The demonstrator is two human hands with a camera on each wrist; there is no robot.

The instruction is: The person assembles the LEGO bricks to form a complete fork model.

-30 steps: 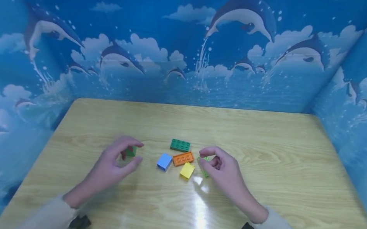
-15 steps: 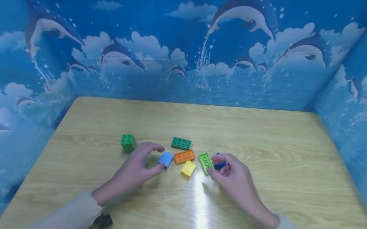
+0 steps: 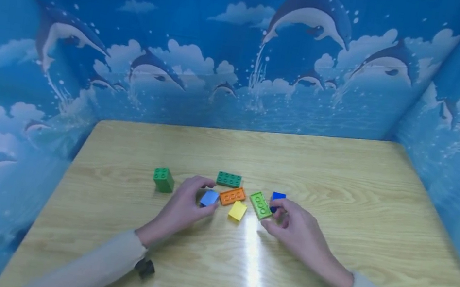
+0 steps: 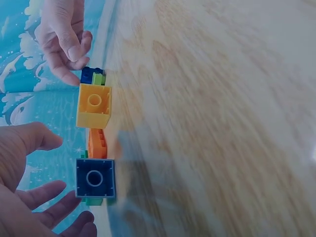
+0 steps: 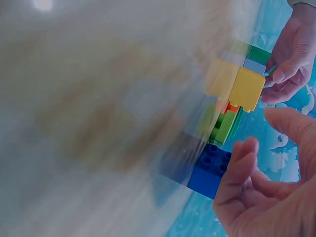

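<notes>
My left hand (image 3: 183, 209) curves around a light blue brick (image 3: 210, 198), thumb and fingers at either side. In the left wrist view the thumb stands apart from this brick (image 4: 95, 178), whose hollow underside faces the camera. My right hand (image 3: 303, 232) is low beside a dark blue brick (image 3: 278, 199), its fingertips overlapping that brick in the head view. The right wrist view shows loosely bent fingers close to the brick's studs (image 5: 210, 170), with the thumb held away. A lime green brick (image 3: 260, 205) lies hollow side up just left of the right hand.
Between the hands lie an orange brick (image 3: 232, 196), hollow side up, and a yellow brick (image 3: 237, 211). A dark green brick (image 3: 229, 179) lies behind them. A tall green block (image 3: 163, 180) stands left. Dolphin-printed walls (image 3: 236, 100) border the wooden table (image 3: 340, 178).
The left hand has moved right from the tall green block to the light blue brick. The right hand has moved right from the lime green brick to the dark blue one.
</notes>
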